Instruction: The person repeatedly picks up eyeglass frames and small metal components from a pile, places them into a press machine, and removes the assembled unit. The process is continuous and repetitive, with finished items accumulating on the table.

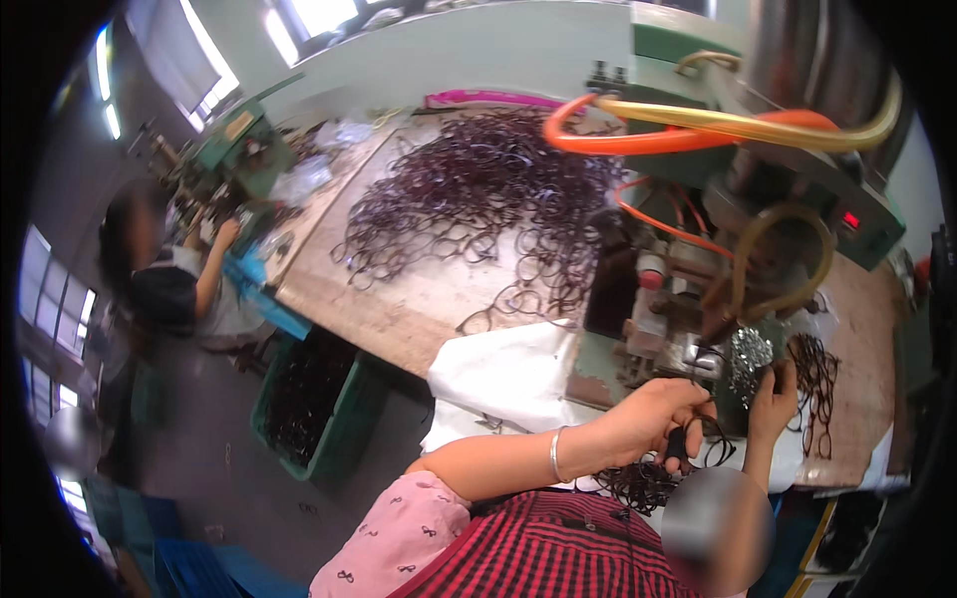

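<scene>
My left hand (pixel 653 424), with a silver bangle (pixel 555 453) at its wrist, is closed on a dark eyeglass frame (pixel 718 450). It is held just in front of the metal fixture (pixel 698 357) of a bench machine. My right hand (pixel 774 401) is at the edge of a heap of small shiny metal pieces (pixel 750 359), its fingers curled together. Whatever it may pinch is too small to make out. Below my left hand, more dark eyeglass frames (pixel 638 486) lie bunched near my lap.
Bench machine (pixel 768 189) with orange and yellow hoses (pixel 688 125) at right. Large pile of eyeglass frames (pixel 488 179) on the table; more frames (pixel 817 384) right of the metal pieces. White sheet (pixel 508 374) at the front edge. Green bin (pixel 309 399) on the floor. Another person (pixel 169 289) works at left.
</scene>
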`<action>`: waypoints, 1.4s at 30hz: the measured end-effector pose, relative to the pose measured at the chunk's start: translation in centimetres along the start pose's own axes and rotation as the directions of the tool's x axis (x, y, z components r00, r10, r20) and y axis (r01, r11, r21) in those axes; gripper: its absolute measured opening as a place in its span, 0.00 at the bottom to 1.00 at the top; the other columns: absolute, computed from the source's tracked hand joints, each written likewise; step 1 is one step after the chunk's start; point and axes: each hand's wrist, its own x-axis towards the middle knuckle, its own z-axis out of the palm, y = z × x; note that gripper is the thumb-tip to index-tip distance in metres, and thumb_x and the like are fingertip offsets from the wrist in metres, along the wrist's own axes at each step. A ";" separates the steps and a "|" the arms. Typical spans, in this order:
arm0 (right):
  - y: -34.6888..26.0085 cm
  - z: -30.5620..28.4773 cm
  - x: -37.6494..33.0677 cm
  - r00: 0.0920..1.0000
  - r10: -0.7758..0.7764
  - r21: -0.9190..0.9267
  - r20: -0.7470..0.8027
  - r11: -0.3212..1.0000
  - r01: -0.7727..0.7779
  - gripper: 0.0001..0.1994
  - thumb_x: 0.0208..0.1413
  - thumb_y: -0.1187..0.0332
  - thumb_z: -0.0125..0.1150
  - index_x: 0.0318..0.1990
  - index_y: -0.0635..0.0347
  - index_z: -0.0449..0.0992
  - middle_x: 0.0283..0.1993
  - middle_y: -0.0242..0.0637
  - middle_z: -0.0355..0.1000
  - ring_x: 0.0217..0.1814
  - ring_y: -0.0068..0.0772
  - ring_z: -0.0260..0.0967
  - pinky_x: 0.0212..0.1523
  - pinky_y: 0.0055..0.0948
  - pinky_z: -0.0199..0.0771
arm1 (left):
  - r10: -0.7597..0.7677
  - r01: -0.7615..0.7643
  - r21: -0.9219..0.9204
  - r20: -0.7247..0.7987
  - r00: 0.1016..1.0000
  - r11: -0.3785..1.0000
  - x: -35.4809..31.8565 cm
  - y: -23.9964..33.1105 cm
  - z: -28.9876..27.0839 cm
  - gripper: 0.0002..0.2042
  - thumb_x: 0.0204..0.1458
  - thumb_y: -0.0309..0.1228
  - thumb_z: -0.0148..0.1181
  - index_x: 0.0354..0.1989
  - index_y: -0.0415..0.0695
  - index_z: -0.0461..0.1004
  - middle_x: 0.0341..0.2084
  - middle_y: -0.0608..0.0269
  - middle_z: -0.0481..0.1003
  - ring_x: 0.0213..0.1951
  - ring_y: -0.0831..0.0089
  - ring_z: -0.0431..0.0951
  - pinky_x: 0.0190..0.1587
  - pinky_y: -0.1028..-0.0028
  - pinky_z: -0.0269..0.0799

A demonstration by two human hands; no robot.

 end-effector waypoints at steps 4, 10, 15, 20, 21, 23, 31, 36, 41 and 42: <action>-0.5 0.8 0.3 0.993 0.069 0.082 0.091 0.994 -0.077 0.09 0.56 0.76 0.58 0.44 0.67 0.73 0.38 0.35 0.73 0.40 0.27 0.68 0.45 0.27 0.69 | 0.291 -0.258 0.298 -0.069 0.954 0.919 -3.5 -0.6 -4.7 0.11 0.63 0.35 0.54 0.42 0.38 0.73 0.27 0.59 0.80 0.25 0.74 0.80 0.24 0.79 0.73; -0.2 -0.1 0.8 0.991 0.033 0.170 0.128 0.984 -0.055 0.06 0.57 0.78 0.58 0.42 0.66 0.75 0.40 0.32 0.74 0.43 0.25 0.68 0.50 0.24 0.67 | 0.951 0.516 0.823 0.088 0.297 -0.237 -8.5 6.0 -21.9 0.07 0.42 0.23 0.59 0.30 0.42 0.80 0.27 0.52 0.74 0.34 0.54 0.75 0.38 0.61 0.74; -0.8 3.6 1.8 0.994 0.051 0.214 0.100 0.974 -0.071 0.09 0.58 0.74 0.61 0.43 0.68 0.77 0.41 0.34 0.76 0.43 0.25 0.69 0.49 0.24 0.68 | 0.887 0.707 0.688 -0.213 0.410 -0.161 -8.6 5.3 -27.3 0.05 0.42 0.24 0.57 0.28 0.42 0.78 0.32 0.51 0.76 0.37 0.54 0.78 0.39 0.57 0.76; -0.2 1.3 1.6 0.990 0.092 0.125 0.107 0.987 -0.105 0.08 0.57 0.74 0.61 0.42 0.67 0.77 0.40 0.34 0.76 0.42 0.25 0.70 0.47 0.25 0.69 | 0.871 0.741 0.668 -0.405 0.278 0.074 -12.6 17.6 -28.4 0.09 0.43 0.28 0.58 0.34 0.46 0.80 0.31 0.52 0.80 0.39 0.52 0.80 0.41 0.56 0.75; -0.8 0.9 1.4 0.989 0.090 0.082 0.119 0.992 -0.101 0.08 0.56 0.74 0.61 0.42 0.67 0.77 0.39 0.35 0.76 0.41 0.26 0.70 0.47 0.25 0.69 | 0.911 0.715 0.668 -0.397 0.109 0.206 -14.5 18.9 -31.9 0.12 0.43 0.31 0.59 0.38 0.47 0.80 0.35 0.53 0.81 0.41 0.55 0.81 0.44 0.58 0.75; -1.6 -0.4 0.1 0.992 0.097 0.037 0.085 0.994 -0.101 0.06 0.55 0.75 0.61 0.39 0.67 0.77 0.36 0.35 0.75 0.39 0.25 0.70 0.45 0.25 0.69 | 0.855 0.663 0.626 -0.516 -0.042 0.411 -17.2 19.1 -37.8 0.15 0.45 0.36 0.60 0.41 0.48 0.82 0.38 0.53 0.81 0.42 0.57 0.81 0.45 0.62 0.76; -10.2 -4.9 -2.6 0.976 -0.009 0.105 0.220 0.994 -0.015 0.05 0.47 0.78 0.63 0.33 0.65 0.76 0.34 0.32 0.72 0.37 0.24 0.69 0.42 0.24 0.70 | 0.845 0.597 0.764 -0.469 0.258 0.242 -10.8 13.9 -34.0 0.19 0.44 0.32 0.55 0.46 0.57 0.81 0.35 0.50 0.81 0.40 0.57 0.81 0.44 0.62 0.76; -16.8 3.7 1.9 0.936 -0.092 0.364 0.339 0.931 -0.040 0.12 0.47 0.76 0.65 0.42 0.65 0.76 0.37 0.35 0.77 0.40 0.25 0.73 0.46 0.26 0.71 | 0.852 -0.406 0.760 -0.369 0.372 0.507 -6.9 8.6 -22.0 0.17 0.59 0.27 0.55 0.57 0.39 0.71 0.22 0.66 0.72 0.20 0.79 0.72 0.23 0.81 0.67; -16.0 3.8 0.3 0.931 -0.002 0.467 0.366 0.866 -0.182 0.23 0.47 0.83 0.63 0.54 0.69 0.68 0.43 0.35 0.74 0.44 0.25 0.73 0.48 0.23 0.71 | 0.820 -0.531 0.625 -0.417 0.393 0.572 -4.2 2.9 -12.4 0.16 0.66 0.39 0.49 0.43 0.36 0.74 0.17 0.64 0.71 0.17 0.79 0.69 0.19 0.81 0.62; -16.7 3.2 0.0 0.932 0.005 0.481 0.361 0.856 -0.191 0.24 0.47 0.83 0.63 0.54 0.68 0.68 0.42 0.35 0.74 0.44 0.24 0.72 0.48 0.23 0.71 | 0.916 -0.558 0.731 -0.253 0.313 0.392 -4.8 4.1 -9.7 0.15 0.67 0.36 0.48 0.43 0.35 0.74 0.18 0.63 0.72 0.19 0.79 0.70 0.20 0.82 0.64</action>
